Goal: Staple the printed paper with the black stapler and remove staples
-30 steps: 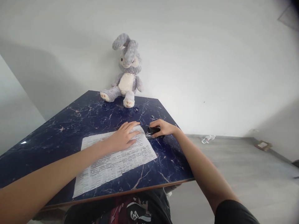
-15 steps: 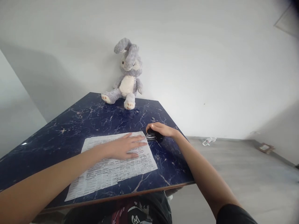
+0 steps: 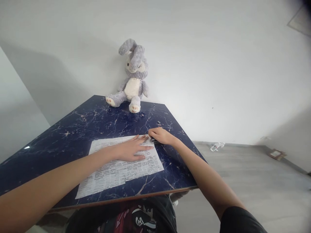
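Observation:
Printed sheets of paper [image 3: 109, 178] lie on the blue marbled table, their lower edge stepped as if more than one sheet is stacked. My left hand [image 3: 130, 149] rests flat on the paper with its fingers spread toward the upper right corner. At that corner my right hand [image 3: 162, 135] is wrapped over a black stapler [image 3: 154, 140]. Only the stapler's dark and shiny front shows under my fingers; the rest is hidden by the hand. Its front end meets the paper's corner.
A grey plush rabbit [image 3: 133, 85] sits at the table's [image 3: 80, 126] far edge against the wall. A tiny dark object [image 3: 158, 122] lies beyond my right hand. On the floor to the right are a crumpled white wrapper [image 3: 217, 146] and a brown box [image 3: 277, 154].
My right hand has moved slightly left and pressed down over the stapler, covering more of it. The paper and my left hand have shifted slightly up, away from the near table edge.

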A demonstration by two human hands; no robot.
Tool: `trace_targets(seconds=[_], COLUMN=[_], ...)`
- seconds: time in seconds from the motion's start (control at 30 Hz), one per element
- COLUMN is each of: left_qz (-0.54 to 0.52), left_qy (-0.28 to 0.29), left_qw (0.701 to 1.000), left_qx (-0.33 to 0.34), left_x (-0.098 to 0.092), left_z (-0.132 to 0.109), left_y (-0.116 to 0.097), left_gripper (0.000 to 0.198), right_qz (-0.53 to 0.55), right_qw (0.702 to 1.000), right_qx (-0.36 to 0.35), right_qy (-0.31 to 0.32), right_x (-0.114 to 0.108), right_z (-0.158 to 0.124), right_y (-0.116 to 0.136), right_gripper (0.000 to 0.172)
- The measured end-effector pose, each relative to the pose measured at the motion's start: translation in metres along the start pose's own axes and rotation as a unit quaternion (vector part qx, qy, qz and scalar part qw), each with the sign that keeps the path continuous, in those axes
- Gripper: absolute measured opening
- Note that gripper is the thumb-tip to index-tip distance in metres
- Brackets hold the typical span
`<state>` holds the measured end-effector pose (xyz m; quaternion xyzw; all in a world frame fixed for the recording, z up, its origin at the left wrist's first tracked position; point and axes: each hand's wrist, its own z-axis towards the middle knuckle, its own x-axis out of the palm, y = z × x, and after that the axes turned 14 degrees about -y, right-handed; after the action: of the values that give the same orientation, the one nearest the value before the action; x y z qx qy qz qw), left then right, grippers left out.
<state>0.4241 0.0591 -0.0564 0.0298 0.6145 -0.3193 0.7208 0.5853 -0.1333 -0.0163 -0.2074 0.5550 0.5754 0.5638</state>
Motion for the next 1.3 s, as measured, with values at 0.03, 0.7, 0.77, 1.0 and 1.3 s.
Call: trace_targets(seconds=[0.03, 0.7, 0.77, 1.0, 1.3], left_qz=[-0.004, -0.01, -0.008, 0.001, 0.031], left_qy=[0.003, 0.005, 0.004, -0.004, 0.005], left_qw=[1.0, 1.0, 1.0, 1.0, 0.999], left_qx=[-0.001, 0.011, 0.013, 0.014, 0.014], left_x=[0.001, 0.0, 0.0, 0.002, -0.002], left_z=[0.0, -0.001, -0.002, -0.003, -0.007], left_y=[0.0, 0.001, 0.001, 0.002, 0.002], left_gripper=[0.063, 0.064, 0.064, 0.06, 0.063], right_qz=[-0.014, -0.26, -0.286, -0.297, 0.02], right_qw=[1.0, 0.965, 0.958, 0.955, 0.986], right_qx=[0.003, 0.023, 0.022, 0.006, -0.1], right_qy=[-0.003, 0.025, 0.017, 0.001, 0.13], right_x=[0.001, 0.011, 0.018, 0.032, -0.039], right_z=[-0.001, -0.004, -0.005, -0.003, -0.01], right_y=[0.002, 0.027, 0.028, 0.03, -0.017], right_gripper=[0.036, 0.038, 0.039, 0.038, 0.025])
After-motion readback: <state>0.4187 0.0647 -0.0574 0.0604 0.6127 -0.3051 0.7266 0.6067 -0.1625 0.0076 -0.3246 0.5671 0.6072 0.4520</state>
